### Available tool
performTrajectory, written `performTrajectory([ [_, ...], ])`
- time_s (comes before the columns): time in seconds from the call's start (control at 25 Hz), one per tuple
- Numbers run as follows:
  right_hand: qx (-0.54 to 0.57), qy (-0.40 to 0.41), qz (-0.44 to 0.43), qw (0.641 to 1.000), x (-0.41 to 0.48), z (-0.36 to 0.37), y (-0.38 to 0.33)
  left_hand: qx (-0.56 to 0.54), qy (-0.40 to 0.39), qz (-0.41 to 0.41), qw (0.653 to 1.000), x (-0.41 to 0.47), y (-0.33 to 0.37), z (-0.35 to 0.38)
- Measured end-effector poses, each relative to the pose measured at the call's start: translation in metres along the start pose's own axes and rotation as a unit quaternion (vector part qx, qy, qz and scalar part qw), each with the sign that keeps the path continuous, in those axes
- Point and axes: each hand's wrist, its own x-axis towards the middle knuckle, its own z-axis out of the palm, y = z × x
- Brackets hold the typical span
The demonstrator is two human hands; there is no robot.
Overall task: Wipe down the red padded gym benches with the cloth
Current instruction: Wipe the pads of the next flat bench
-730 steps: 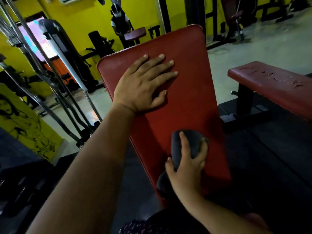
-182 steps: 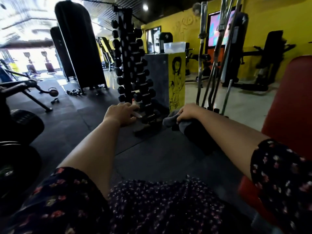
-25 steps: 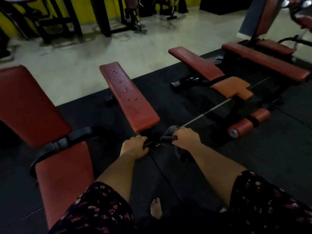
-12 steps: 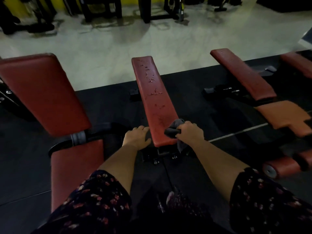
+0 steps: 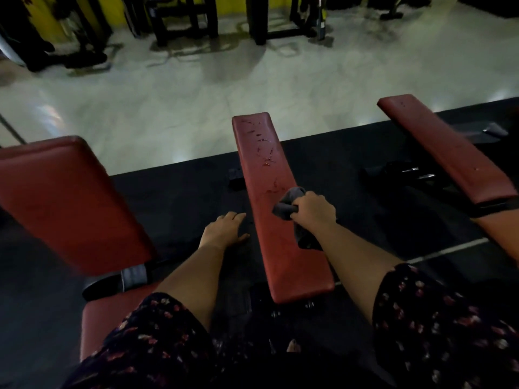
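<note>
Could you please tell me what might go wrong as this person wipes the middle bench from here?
The cloth is bunched in the right hand, so little fabric meets the middle bench; it may smear rather than lift the droplets on the far half.
The left hand lies open beside the bench, not on it; reaching that far could be unsteady.
A bare foot stands near the bench's base; it could be stubbed.
</note>
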Motion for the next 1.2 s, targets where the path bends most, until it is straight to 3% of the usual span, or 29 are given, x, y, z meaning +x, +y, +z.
performTrajectory([
  [0.16, -0.001, 0.005, 0.050, 0.999, 0.039, 0.004, 0.004, 0.026, 0.017, 0.084, 0.996, 0.065, 0.000, -0.012],
  [0.4, 0.039, 0.040, 0.221, 0.974, 0.070, 0.003, 0.015, 0.092, 0.000, 0.243, 0.966, 0.173, -0.014, -0.029],
  [0.52, 0.169, 0.075, 0.362, 0.914, 0.071, 0.017, 0.015, 0.121, -0.014, 0.309, 0.943, 0.219, -0.021, -0.030],
  [0.64, 0.251, 0.095, 0.466, 0.843, 0.060, 0.043, 0.016, 0.102, -0.023, 0.312, 0.944, 0.241, -0.029, -0.011],
  [0.8, 0.249, 0.072, 0.527, 0.810, 0.036, 0.098, 0.022, 0.137, -0.067, 0.360, 0.920, 0.252, -0.033, 0.043],
  [0.92, 0.243, 0.053, 0.538, 0.805, 0.022, 0.154, 0.027, 0.133, -0.070, 0.385, 0.911, 0.269, -0.029, 0.088],
  [1.2, 0.163, 0.054, 0.519, 0.837, 0.028, 0.269, 0.058, 0.057, -0.003, 0.402, 0.914, 0.331, -0.030, 0.196],
])
